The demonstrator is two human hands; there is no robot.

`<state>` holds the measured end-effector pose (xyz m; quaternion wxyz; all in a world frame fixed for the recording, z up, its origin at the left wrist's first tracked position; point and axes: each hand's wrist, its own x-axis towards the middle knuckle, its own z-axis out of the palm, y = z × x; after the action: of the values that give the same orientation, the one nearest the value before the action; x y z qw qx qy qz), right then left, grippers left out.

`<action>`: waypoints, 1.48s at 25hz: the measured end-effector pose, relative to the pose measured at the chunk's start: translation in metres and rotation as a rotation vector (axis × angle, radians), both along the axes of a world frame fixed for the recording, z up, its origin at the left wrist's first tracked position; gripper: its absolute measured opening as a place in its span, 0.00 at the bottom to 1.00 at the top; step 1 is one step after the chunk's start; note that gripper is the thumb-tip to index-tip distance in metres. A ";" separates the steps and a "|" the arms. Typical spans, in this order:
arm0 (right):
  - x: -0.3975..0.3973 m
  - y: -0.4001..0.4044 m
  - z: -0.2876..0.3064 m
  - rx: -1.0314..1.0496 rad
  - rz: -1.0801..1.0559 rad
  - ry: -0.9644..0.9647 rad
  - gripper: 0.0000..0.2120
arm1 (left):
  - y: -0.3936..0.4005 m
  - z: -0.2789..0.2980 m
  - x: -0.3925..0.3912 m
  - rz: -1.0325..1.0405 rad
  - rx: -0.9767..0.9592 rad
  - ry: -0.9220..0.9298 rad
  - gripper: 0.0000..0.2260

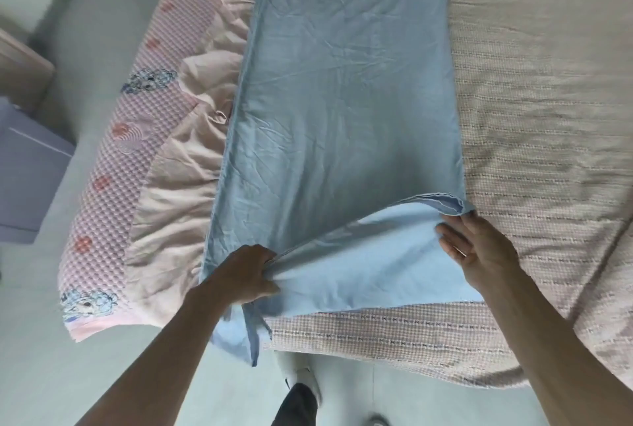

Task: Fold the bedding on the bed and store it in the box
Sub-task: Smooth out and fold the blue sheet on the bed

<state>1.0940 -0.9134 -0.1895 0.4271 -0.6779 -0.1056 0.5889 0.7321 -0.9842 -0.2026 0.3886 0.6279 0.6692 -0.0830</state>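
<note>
Gripping the blue sheet (342, 83)'s near end, left hand (251, 271) bunches cloth, right hand (479, 251) pinches its corner.

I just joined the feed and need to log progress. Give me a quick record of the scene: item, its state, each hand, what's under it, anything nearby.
item: blue sheet, long strip on the bed
state: near end lifted and turning back, fold unfinished
left hand: grips the near left edge
right hand: holds the near right corner, fingers mostly straight
underneath: woven bedspread
left side: pink ruffled bed skirt
nearby: purple box on the floor, partly in view
</note>
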 end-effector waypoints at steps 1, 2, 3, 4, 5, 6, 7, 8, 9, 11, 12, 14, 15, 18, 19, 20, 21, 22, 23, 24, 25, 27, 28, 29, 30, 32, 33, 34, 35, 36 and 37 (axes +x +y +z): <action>0.001 0.009 -0.006 -0.016 -0.030 -0.015 0.06 | 0.014 -0.002 -0.012 -0.061 -0.045 0.173 0.11; 0.003 0.018 -0.012 -0.029 -0.056 -0.020 0.06 | 0.027 -0.002 -0.024 -0.046 -0.043 0.300 0.12; 0.004 0.027 -0.017 -0.036 -0.080 -0.013 0.05 | 0.041 0.001 -0.034 0.007 -0.001 0.374 0.11; 0.004 0.035 -0.021 -0.040 -0.102 0.000 0.04 | 0.056 0.005 -0.044 0.064 0.052 0.413 0.10; 0.006 0.043 -0.026 -0.045 -0.123 0.001 0.04 | 0.073 0.009 -0.052 0.099 0.091 0.417 0.07; 0.007 0.054 -0.031 -0.052 -0.142 -0.006 0.05 | 0.093 0.010 -0.059 0.131 0.113 0.399 0.04; 0.010 0.067 -0.036 -0.054 -0.162 -0.012 0.05 | 0.114 0.009 -0.065 0.158 0.116 0.377 0.03; 0.012 0.079 -0.040 -0.058 -0.176 -0.008 0.05 | 0.134 0.008 -0.069 0.188 0.100 0.355 0.04; 0.014 0.093 -0.045 -0.062 -0.180 -0.001 0.04 | 0.154 0.004 -0.074 0.222 0.095 0.336 0.03; 0.018 0.116 -0.057 -0.098 -0.164 -0.014 0.06 | 0.188 -0.009 -0.080 0.290 0.123 0.245 0.04; 0.021 0.124 -0.062 -0.130 -0.136 -0.044 0.08 | 0.200 -0.018 -0.081 0.302 0.157 0.198 0.05; 0.027 0.131 -0.075 -0.207 -0.035 -0.149 0.09 | 0.213 -0.034 -0.085 0.366 0.244 0.131 0.03; 0.029 0.135 -0.081 -0.225 0.006 -0.190 0.10 | 0.215 -0.041 -0.087 0.429 0.292 0.094 0.02; 0.039 0.153 -0.082 -0.200 -0.070 -0.234 0.08 | 0.218 -0.043 -0.083 0.621 0.420 -0.032 0.02; 0.043 0.161 -0.083 -0.187 -0.094 -0.248 0.08 | 0.223 -0.040 -0.082 0.668 0.463 -0.055 0.03; 0.044 0.169 -0.081 -0.179 -0.105 -0.254 0.08 | 0.233 -0.037 -0.082 0.703 0.502 -0.075 0.03; 0.045 0.178 -0.078 -0.174 -0.099 -0.252 0.08 | 0.244 -0.035 -0.082 0.718 0.518 -0.079 0.03; 0.045 0.187 -0.077 -0.173 -0.086 -0.252 0.08 | 0.256 -0.033 -0.083 0.706 0.519 -0.069 0.02; 0.044 0.196 -0.076 -0.173 -0.077 -0.250 0.08 | 0.267 -0.034 -0.085 0.680 0.508 -0.049 0.04; 0.043 0.204 -0.077 -0.170 -0.077 -0.249 0.08 | 0.278 -0.038 -0.086 0.657 0.494 -0.028 0.05; 0.041 0.212 -0.078 -0.161 -0.086 -0.244 0.08 | 0.286 -0.042 -0.088 0.635 0.485 0.008 0.06; 0.040 0.226 -0.083 -0.124 -0.105 -0.260 0.08 | 0.296 -0.048 -0.091 0.605 0.487 0.080 0.08; 0.041 0.231 -0.087 -0.112 -0.110 -0.270 0.07 | 0.300 -0.051 -0.093 0.619 0.499 0.099 0.10; 0.041 0.235 -0.087 -0.106 -0.120 -0.268 0.05 | 0.300 -0.053 -0.092 0.645 0.512 0.121 0.13; 0.039 0.236 -0.087 -0.118 -0.102 -0.316 0.06 | 0.297 -0.055 -0.088 0.660 0.517 0.170 0.18; 0.027 0.217 -0.094 -0.117 0.131 -0.757 0.16 | 0.274 -0.062 -0.067 0.532 0.565 0.281 0.27; 0.015 0.194 -0.099 -0.013 0.327 -1.043 0.20 | 0.253 -0.068 -0.050 0.405 0.642 0.269 0.28; -0.003 0.164 -0.104 0.192 0.552 -1.235 0.24 | 0.223 -0.077 -0.031 0.246 0.684 0.213 0.28; -0.021 0.130 -0.109 0.338 0.767 -1.312 0.26 | 0.187 -0.088 -0.011 0.076 0.653 0.169 0.27; -0.031 0.095 -0.119 0.389 0.937 -1.375 0.26 | 0.149 -0.100 0.005 -0.069 0.590 0.165 0.27; -0.035 0.059 -0.129 0.375 1.033 -1.433 0.27 | 0.115 -0.110 0.012 -0.153 0.510 0.197 0.26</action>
<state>1.0589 -0.8540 -0.3184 0.0449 -0.6698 -0.7319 0.1170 0.7446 -0.8696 -0.3125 0.1438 0.7429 0.6538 -0.0017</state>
